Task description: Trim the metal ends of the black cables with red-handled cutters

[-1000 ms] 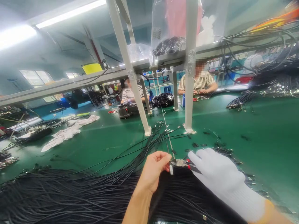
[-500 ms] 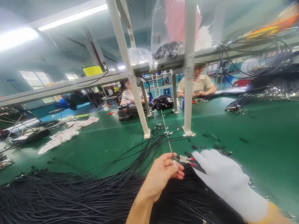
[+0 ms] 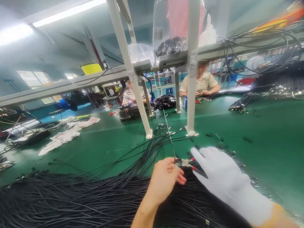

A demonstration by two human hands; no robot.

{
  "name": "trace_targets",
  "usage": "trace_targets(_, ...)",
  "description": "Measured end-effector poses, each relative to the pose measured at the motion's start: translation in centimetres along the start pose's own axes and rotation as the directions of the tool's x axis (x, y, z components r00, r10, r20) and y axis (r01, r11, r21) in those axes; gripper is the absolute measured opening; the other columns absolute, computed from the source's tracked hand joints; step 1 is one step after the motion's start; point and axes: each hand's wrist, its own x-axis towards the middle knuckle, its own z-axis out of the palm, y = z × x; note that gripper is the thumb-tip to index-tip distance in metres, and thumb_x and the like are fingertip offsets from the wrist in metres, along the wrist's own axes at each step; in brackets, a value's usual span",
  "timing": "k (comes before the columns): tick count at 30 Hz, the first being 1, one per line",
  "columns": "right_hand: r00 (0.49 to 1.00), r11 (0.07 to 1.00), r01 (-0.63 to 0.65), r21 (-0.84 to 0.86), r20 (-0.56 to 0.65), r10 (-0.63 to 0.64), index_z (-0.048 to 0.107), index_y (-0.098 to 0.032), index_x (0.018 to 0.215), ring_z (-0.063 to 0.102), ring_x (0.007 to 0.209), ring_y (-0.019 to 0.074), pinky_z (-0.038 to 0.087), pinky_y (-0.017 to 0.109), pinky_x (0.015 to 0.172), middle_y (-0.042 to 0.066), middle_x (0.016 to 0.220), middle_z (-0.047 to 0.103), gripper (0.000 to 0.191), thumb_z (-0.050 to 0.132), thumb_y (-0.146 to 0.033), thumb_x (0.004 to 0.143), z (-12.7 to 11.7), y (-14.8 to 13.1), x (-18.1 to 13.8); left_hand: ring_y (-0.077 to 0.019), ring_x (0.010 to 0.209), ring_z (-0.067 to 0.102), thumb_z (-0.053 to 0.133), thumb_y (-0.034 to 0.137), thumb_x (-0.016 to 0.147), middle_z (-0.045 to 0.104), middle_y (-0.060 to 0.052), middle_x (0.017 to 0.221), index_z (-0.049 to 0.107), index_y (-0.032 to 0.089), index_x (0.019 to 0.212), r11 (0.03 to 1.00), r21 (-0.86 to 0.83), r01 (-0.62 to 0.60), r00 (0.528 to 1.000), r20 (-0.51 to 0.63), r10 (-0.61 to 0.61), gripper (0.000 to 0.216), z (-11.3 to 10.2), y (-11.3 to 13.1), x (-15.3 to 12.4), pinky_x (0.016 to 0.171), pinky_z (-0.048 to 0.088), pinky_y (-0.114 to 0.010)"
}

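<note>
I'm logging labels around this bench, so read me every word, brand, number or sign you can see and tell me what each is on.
No text is readable.
Label on the clear plastic bag: printed marks, too blurred to read.
Blue marks on the far wall at left: too faint to read.
Pliers at the gloved right hand: no lettering I can make out.

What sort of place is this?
Probably a cable workshop: black cables heaped across a green bench, pliers in the gloved right hand, and a person in a striped shirt across from it.
</note>
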Motion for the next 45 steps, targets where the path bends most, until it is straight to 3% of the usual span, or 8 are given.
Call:
trace_targets(7, 1.0, 0.999, 0.014, -0.036, 0.011, -0.013, 0.064, -0.011, 0.109, 0.052, 0.077, 0.0222, 0.037, 0.033, 0.065, 0.007, 0.078, 0.06, 0.033, 0.051, -0.035, 0.091, 0.2, -0.1, 0.2, -0.0174, 0.059, 0.068, 0.051, 0.01, 0.078, 0.065, -0.005, 0.069, 0.064, 0.01, 0.088, 0.999, 0.033, -0.019, 1.0, -0.003, 0.02, 0.016, -0.2, 0.3, -0.3, 0.058, 0.057, -0.029)
trace_targets(16, 0.997, 0.99, 0.07, -0.121, -0.001, -0.071, 0.063, -0.015, 0.109, 0.052, 0.07, 0.0204, 0.03, 0.032, 0.058, 0.004, 0.075, 0.059, 0.03, 0.055, -0.037, 0.091, 0.2, 0.4, -0.6, -0.0176, 0.058, 0.068, 0.054, 0.013, 0.075, 0.066, -0.005, 0.068, 0.064, 0.01, 0.086, 0.997, -0.065, -0.03, 1.0, -0.004, 0.029, 0.015, -0.4, 0.5, -0.4, 0.058, 0.057, -0.031)
trace_targets(28, 0.998, 0.997, 0.026, -0.072, -0.059, -0.03, 0.064, -0.016, 0.1, 0.054, 0.065, 0.0193, 0.029, 0.032, 0.056, 0.001, 0.069, 0.057, 0.026, 0.049, -0.036, 0.094, 0.6, 0.0, -0.4, -0.0178, 0.057, 0.067, 0.06, 0.02, 0.075, 0.065, -0.005, 0.067, 0.068, 0.01, 0.082, 0.995, -0.067, -0.069, 0.995, -0.079, 0.064, 0.015, 0.0, -0.5, 0.3, 0.057, 0.056, -0.031)
trace_targets(32, 0.996, 1.0, -0.008, -0.029, -0.092, 0.005, 0.063, -0.017, 0.099, 0.055, 0.065, 0.0181, 0.03, 0.031, 0.056, 0.0, 0.069, 0.058, 0.024, 0.048, -0.036, 0.095, 0.7, 0.0, -0.5, -0.0192, 0.062, 0.067, 0.063, 0.022, 0.076, 0.067, -0.007, 0.071, 0.07, 0.01, 0.09, 0.991, -0.117, -0.072, 0.997, -0.045, 0.067, 0.02, 0.0, -0.3, 0.1, 0.063, 0.055, -0.034)
trace_targets(36, 0.995, 0.999, 0.027, -0.046, -0.098, -0.031, 0.062, -0.017, 0.1, 0.054, 0.064, 0.0182, 0.032, 0.031, 0.057, 0.0, 0.069, 0.057, 0.025, 0.046, -0.036, 0.096, 0.5, 0.3, -0.4, -0.0174, 0.078, 0.063, 0.065, 0.017, 0.077, 0.07, -0.008, 0.088, 0.073, 0.014, 0.099, 0.989, 0.004, -0.147, 0.989, 0.0, 0.147, 0.024, -0.7, 0.1, -0.2, 0.074, 0.051, -0.029)
trace_targets(39, 0.995, 0.997, 0.064, -0.05, -0.071, -0.067, 0.062, -0.017, 0.1, 0.054, 0.065, 0.0187, 0.033, 0.032, 0.059, 0.001, 0.071, 0.058, 0.025, 0.048, -0.036, 0.094, 0.2, 0.3, -0.3, -0.0133, 0.074, 0.057, 0.07, 0.023, 0.077, 0.069, -0.006, 0.093, 0.073, 0.016, 0.106, 0.991, 0.007, -0.13, 0.991, -0.039, 0.131, 0.03, -1.2, 0.4, -0.3, 0.07, 0.046, -0.024)
trace_targets(42, 0.995, 0.995, 0.092, -0.037, -0.02, -0.093, 0.062, -0.017, 0.104, 0.055, 0.069, 0.0194, 0.034, 0.032, 0.06, 0.002, 0.075, 0.06, 0.026, 0.056, -0.037, 0.09, 0.2, 0.1, -0.4, -0.0078, 0.057, 0.047, 0.071, 0.032, 0.079, 0.065, -0.002, 0.079, 0.074, 0.014, 0.087, 0.983, -0.14, -0.116, 0.988, -0.117, 0.1, 0.02, -1.4, 0.5, 0.1, 0.058, 0.041, -0.021)
trace_targets(45, 0.997, 0.995, 0.082, -0.053, 0.011, -0.082, 0.063, -0.016, 0.106, 0.056, 0.07, 0.0201, 0.036, 0.032, 0.061, 0.002, 0.077, 0.061, 0.031, 0.061, -0.039, 0.086, 0.6, 0.1, -0.5, -0.0084, 0.056, 0.05, 0.077, 0.034, 0.074, 0.061, 0.0, 0.067, 0.069, 0.013, 0.072, 0.958, -0.229, -0.174, 0.97, -0.208, 0.126, 0.022, -1.2, 0.1, 0.5, 0.057, 0.044, -0.021)
